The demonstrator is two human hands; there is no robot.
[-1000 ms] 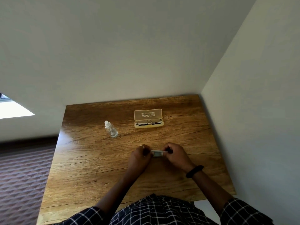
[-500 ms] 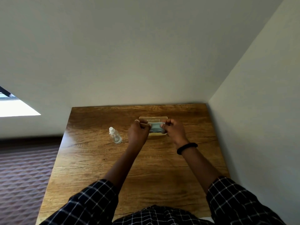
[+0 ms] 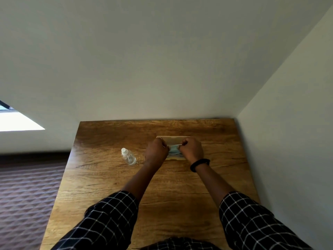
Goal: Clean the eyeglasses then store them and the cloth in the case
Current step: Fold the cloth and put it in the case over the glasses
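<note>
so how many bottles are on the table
1. The clear bottle stands on the table, just left of the left hand. That hand and the right hand, pinching the cloth, cover much of the case, so something small could be hidden there.

Case (image 3: 173, 140) mostly hidden behind left hand (image 3: 156, 152), right hand (image 3: 192, 151), cloth (image 3: 174, 151); interior unseen.

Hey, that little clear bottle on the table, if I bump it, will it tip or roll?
Probably tips easily: the bottle looks small, narrow and upright on the smooth wooden table. Its round body would likely roll once down. It looks like clear plastic, so probably light, though how full it is cannot be told.
</note>
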